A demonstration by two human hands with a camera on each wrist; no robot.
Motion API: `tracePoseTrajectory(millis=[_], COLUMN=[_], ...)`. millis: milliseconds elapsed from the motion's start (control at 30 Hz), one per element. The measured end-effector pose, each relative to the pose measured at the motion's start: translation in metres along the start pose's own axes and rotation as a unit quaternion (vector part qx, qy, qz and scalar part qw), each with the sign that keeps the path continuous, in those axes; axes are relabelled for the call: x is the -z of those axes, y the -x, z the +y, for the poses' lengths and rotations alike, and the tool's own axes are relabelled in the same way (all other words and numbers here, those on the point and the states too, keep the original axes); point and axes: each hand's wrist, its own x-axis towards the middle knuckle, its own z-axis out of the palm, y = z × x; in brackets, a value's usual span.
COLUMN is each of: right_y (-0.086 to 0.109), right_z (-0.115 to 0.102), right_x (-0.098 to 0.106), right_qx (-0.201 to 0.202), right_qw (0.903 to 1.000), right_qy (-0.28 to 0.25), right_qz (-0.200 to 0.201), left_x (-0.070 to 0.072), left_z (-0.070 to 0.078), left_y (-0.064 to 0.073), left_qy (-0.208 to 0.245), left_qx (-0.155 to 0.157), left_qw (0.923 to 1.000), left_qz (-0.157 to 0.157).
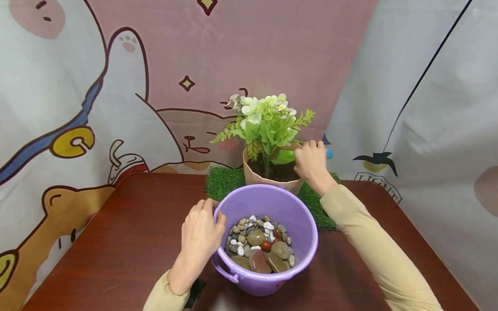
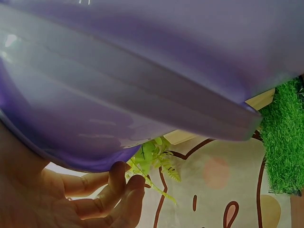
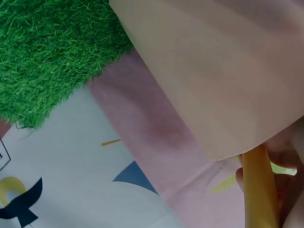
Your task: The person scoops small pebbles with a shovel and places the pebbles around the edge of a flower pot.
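My right hand [image 1: 312, 163] grips the yellow handle [image 3: 260, 194] of a small trowel. Its green blade [image 1: 283, 157] lies inside a beige flowerpot [image 1: 254, 178], over dark soil [image 1: 278, 172]. In that pot stands a leafy plant [image 1: 268, 125] with white flowers. My left hand [image 1: 201, 229] holds the left rim of a purple bucket [image 1: 311, 229], thumb at the rim. The left wrist view shows the bucket's outer wall and bent fingers [image 2: 116, 190] at its edge. Stones [image 1: 258, 261] of several sizes and colours lie inside the bucket.
The pot stands on an artificial grass mat [image 1: 223, 183] at the back of the reddish-brown table [image 1: 144, 224]. The bucket stands in front of it. A printed curtain [image 1: 253, 47] hangs behind. Part of a dark object [image 1: 196, 290] shows by my left wrist.
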Motion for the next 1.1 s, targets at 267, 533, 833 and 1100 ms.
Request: tracePoseTrajectory(millis=[267,533,833,1100], right_y=[-0.003,-0.004,0.003,0.017], right_z=[-0.010,-0.010,0.003,0.012], right_x=[0.000,-0.003,0.002,0.002], right_qx=[0.017,0.007,-0.040,-0.061], right_qw=[0.9977,0.9941,0.9975,0.9968], right_qy=[0.064,0.088,0.030,0.001], right_qz=[0.011,0.062,0.049,0.051], left_x=[-0.001,-0.001,0.000,0.000], left_z=[0.000,0.000,0.000,0.000], left_y=[0.000,0.000,0.000,0.001], left_qy=[0.000,-0.001,-0.001,0.000], left_qx=[0.003,0.001,0.003,0.003], left_qw=[1.0000,1.0000,1.0000,1.0000], left_qz=[-0.002,-0.001,-0.003,-0.004])
